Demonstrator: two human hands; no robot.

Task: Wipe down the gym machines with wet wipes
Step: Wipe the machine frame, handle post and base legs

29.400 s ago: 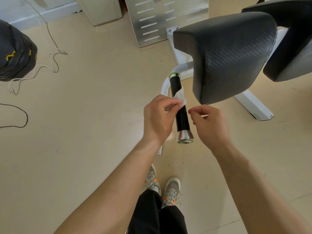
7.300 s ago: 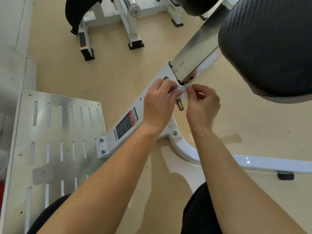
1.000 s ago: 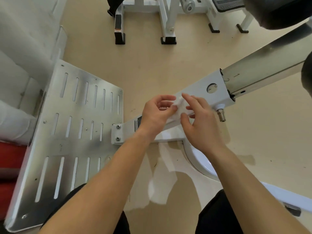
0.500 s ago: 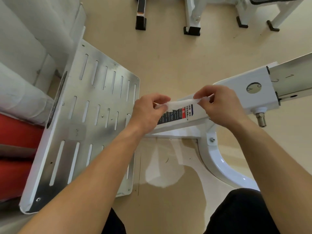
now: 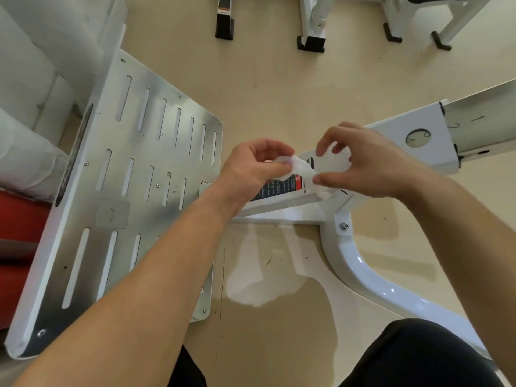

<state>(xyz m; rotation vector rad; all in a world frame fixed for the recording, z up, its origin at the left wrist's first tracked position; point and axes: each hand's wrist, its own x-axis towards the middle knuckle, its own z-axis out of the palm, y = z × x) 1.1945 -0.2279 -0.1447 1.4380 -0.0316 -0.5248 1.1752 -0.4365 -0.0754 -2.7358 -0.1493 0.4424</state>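
Wet wipe (image 5: 302, 169) over the white beam (image 5: 435, 121)
Mid-frame, my left hand (image 5: 255, 170) and right hand (image 5: 372, 167) each pinch one end of it.

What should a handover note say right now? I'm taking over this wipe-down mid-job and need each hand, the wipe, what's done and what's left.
Left hand: pinches one end of the wet wipe.
Right hand: pinches the other end.
Wipe: bunched between them, in front of the white beam, by its warning label; contact unclear.
Done: this view does not show which surfaces are wiped.
Left, probably: finish the beam, then the slotted footplate and curved tube.
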